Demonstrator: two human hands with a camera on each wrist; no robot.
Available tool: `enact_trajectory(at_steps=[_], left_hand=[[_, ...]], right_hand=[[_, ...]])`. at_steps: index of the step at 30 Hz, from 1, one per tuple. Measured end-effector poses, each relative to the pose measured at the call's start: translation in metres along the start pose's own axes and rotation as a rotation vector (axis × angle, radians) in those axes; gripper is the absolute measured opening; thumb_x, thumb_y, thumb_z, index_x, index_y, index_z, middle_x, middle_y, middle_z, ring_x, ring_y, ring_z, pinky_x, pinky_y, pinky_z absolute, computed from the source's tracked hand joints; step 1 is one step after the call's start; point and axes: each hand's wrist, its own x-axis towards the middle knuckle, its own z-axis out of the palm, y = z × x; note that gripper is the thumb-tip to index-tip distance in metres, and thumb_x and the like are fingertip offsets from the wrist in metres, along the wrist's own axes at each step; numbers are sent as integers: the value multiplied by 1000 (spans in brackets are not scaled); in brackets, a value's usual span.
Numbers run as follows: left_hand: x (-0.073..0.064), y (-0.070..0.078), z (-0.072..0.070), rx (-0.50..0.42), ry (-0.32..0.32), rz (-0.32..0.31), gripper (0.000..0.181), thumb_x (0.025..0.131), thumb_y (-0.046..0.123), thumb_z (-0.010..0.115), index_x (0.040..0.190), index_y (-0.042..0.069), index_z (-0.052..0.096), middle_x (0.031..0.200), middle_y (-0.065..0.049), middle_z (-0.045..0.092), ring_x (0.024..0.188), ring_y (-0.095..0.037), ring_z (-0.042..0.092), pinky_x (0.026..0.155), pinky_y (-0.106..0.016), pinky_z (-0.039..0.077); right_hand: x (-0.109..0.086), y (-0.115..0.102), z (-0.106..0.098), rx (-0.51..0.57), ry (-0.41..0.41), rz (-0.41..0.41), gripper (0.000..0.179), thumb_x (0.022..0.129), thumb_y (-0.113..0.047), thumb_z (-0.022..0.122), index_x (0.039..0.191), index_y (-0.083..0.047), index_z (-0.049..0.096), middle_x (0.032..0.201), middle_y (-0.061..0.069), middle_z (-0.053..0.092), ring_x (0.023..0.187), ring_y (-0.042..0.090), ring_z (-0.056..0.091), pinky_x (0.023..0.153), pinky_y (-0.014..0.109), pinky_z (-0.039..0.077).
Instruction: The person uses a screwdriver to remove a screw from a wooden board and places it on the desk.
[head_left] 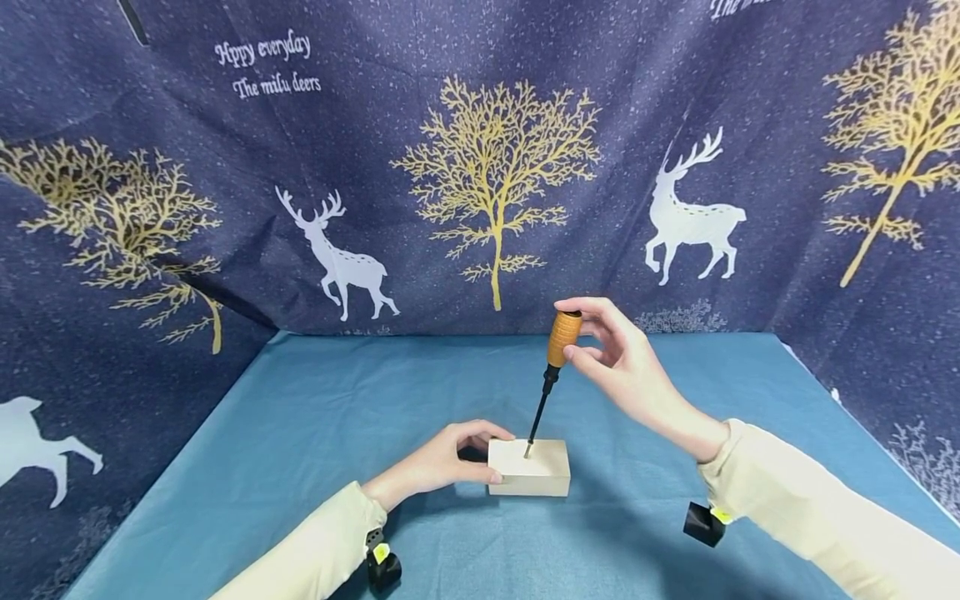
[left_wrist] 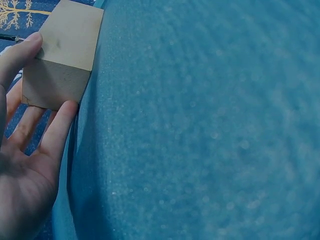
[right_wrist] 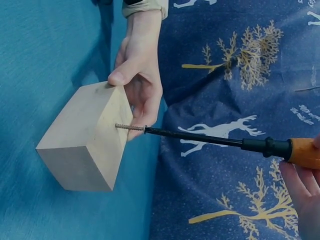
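Observation:
A pale wooden block [head_left: 529, 482] lies on the blue cloth, and a screw [right_wrist: 129, 127] stands up out of its top face with much of its thread showing. My left hand [head_left: 457, 457] grips the block's left end between thumb and fingers; the left wrist view shows the same block [left_wrist: 70, 40] from that end. My right hand [head_left: 626, 362] holds a screwdriver [head_left: 542, 404] by its orange-brown handle, pinched between thumb and fingertips. The screwdriver leans slightly to the right, its black shaft [right_wrist: 200, 137] running down to the screw head, where the tip meets it.
Blue cloth [head_left: 337, 400] covers the table around the block. Behind it and at the sides hangs a dark blue curtain [head_left: 525, 50] printed with white deer and golden trees. Small black devices [head_left: 705, 523] are strapped at both wrists.

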Motion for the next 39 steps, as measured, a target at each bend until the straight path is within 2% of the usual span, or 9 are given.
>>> enact_trajectory(at_steps=[5, 12, 14, 20, 26, 33, 36, 39], left_hand=[[1, -2, 0, 4, 0, 8, 48, 85, 22, 78, 130, 24, 63, 118, -3, 68, 104, -15, 63, 97, -36, 46], [1, -2, 0, 10, 2, 5, 48, 85, 23, 79, 130, 25, 63, 118, -2, 69, 104, -14, 63, 97, -35, 46], [1, -2, 0, 9, 2, 8, 48, 85, 23, 78, 130, 24, 63, 118, -2, 69, 104, -14, 63, 97, -35, 46], [1, -3, 0, 8, 0, 13, 48, 85, 22, 78, 131, 22, 63, 119, -2, 69, 105, -15, 64, 98, -36, 46], [1, -3, 0, 7, -3, 0, 49, 86, 25, 78, 132, 22, 62, 121, -1, 68, 106, -14, 63, 99, -37, 45], [1, -3, 0, 1, -8, -19, 49, 85, 28, 79, 131, 26, 62, 120, 3, 67, 107, -12, 63, 100, -33, 45], [1, -3, 0, -5, -11, -22, 48, 85, 28, 79, 131, 27, 62, 121, 3, 67, 107, -12, 63, 100, -33, 45], [1, -3, 0, -6, -11, -11, 47, 86, 27, 78, 130, 27, 62, 121, 1, 67, 107, -13, 63, 100, -34, 45]], right_hand=[[1, 1, -1, -86, 40, -3, 47, 92, -4, 67, 136, -14, 53, 133, -4, 56, 106, 6, 59, 85, 21, 54], [0, 0, -1, 34, 9, 6, 47, 95, 7, 55, 138, -4, 42, 131, -6, 58, 112, 6, 60, 91, 19, 52], [0, 0, -1, 23, 15, 16, 45, 94, 6, 56, 136, -4, 43, 131, -6, 55, 111, 6, 60, 89, 19, 52], [1, 0, -1, -54, 15, 61, 48, 94, -5, 65, 137, -11, 44, 116, 4, 60, 100, 7, 64, 83, 25, 56], [0, 0, -3, 3, -23, 37, 47, 96, 2, 59, 138, -9, 42, 126, 4, 61, 113, 6, 63, 87, 23, 54], [-1, 0, -4, 36, -34, 33, 47, 96, 5, 55, 140, -5, 39, 130, 22, 57, 117, 5, 62, 89, 21, 54], [-1, 0, -4, 36, -31, 35, 47, 96, 4, 56, 139, -8, 40, 129, 19, 58, 117, 5, 62, 90, 21, 53], [-1, 0, -5, 37, -28, 32, 46, 96, 3, 56, 138, -11, 41, 127, 8, 61, 118, 4, 61, 90, 21, 53]])
